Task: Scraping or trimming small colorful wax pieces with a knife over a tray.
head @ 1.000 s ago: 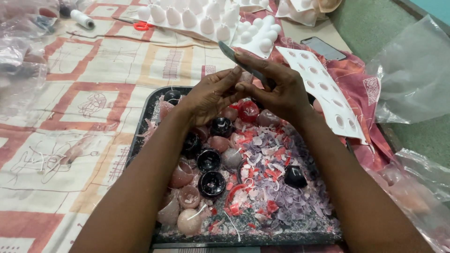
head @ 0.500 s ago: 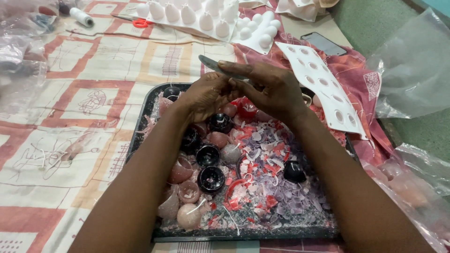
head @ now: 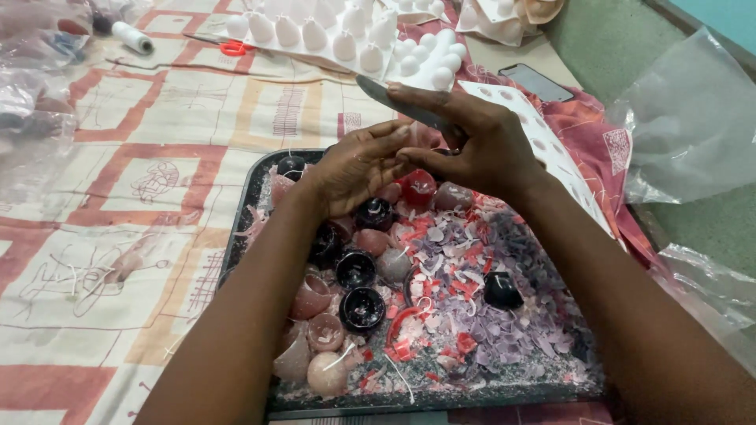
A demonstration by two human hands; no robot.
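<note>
My right hand (head: 484,145) grips a knife (head: 390,96) whose grey blade points up and to the left. My left hand (head: 354,165) meets it fingertip to fingertip, pinching a small pinkish wax piece (head: 421,135) that is mostly hidden between the fingers. Both hands hover over the far end of a black tray (head: 236,236). The tray holds several small black, pink and red wax cups among red and purple wax shavings (head: 504,330). A red cup (head: 417,187) lies just under the hands, and a black one (head: 502,290) sits apart to the right.
White egg-shaped moulds (head: 346,35) and a white perforated sheet (head: 551,145) lie beyond the tray. A phone (head: 535,81), red-handled scissors (head: 228,46) and a thread spool (head: 130,37) rest on the patterned cloth. Clear plastic bags (head: 693,118) sit at the right, and more bags (head: 31,86) at the left.
The hands stay together over the tray's far end. The knife blade dipped towards the left, then came back up a little.
</note>
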